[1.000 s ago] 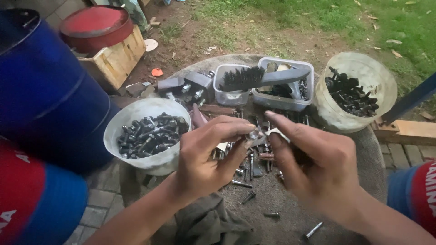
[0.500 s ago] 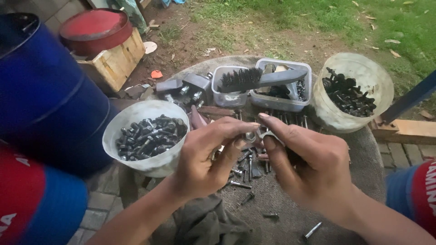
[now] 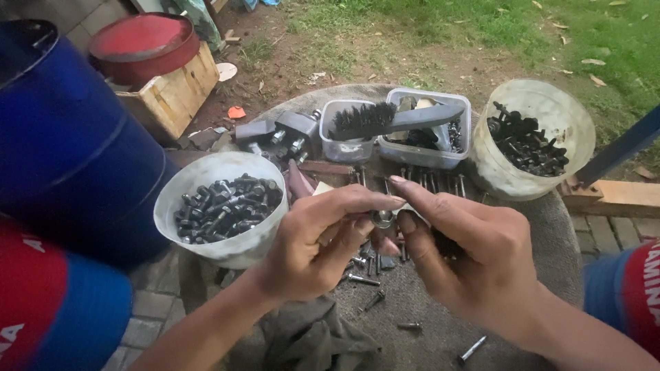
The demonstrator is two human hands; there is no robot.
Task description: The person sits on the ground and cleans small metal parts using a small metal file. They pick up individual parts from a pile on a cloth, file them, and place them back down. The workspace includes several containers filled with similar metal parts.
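Beside the white plastic tub [image 3: 218, 206] of dark sorted bolts, we pinch a small grey metal nut [image 3: 382, 219] between left hand [image 3: 317, 246] and right hand [image 3: 474, 257], loose bolts [image 3: 363, 279] below seemingly awaiting sorting.

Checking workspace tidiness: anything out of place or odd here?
Loose bolts lie scattered on the round table below both hands, outside the tubs. The wire brush sits balanced across two clear containers rather than lying flat. Nothing looks damaged.

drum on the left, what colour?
Blue: the drum at the left edge is solid dark blue, seen in the head view.
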